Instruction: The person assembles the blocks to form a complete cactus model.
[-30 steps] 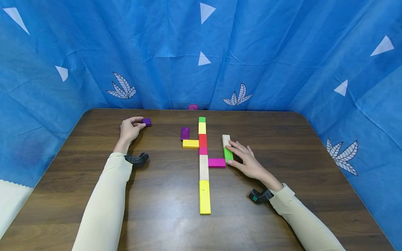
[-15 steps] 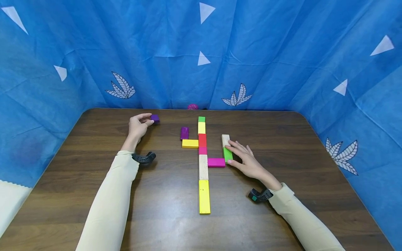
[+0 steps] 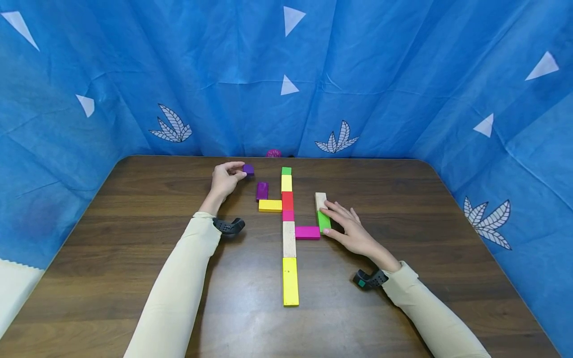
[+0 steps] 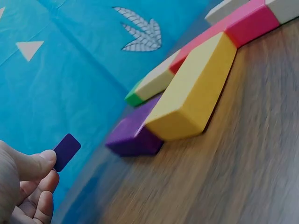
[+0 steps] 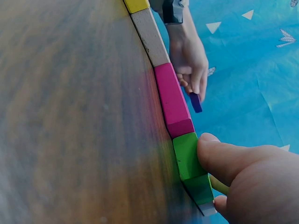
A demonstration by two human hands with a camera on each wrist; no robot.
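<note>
My left hand pinches a small purple block between thumb and fingertips above the far part of the table. In the left wrist view this block juts out past the thumb. Just to its right and nearer lies another purple block, set against the end of a yellow block. My right hand rests beside a green block, fingers extended and thumb touching its side. A whitish block continues the line beyond the green one. A magenta block meets the green block's left side.
A straight row of blocks runs down the table's middle, from a green block through a red block to a long yellow block nearest me. Behind the brown wooden table hangs a blue curtain.
My left hand has moved right along the far part of the table with the purple block, coming close to the other purple block. The right hand has stayed in place.
</note>
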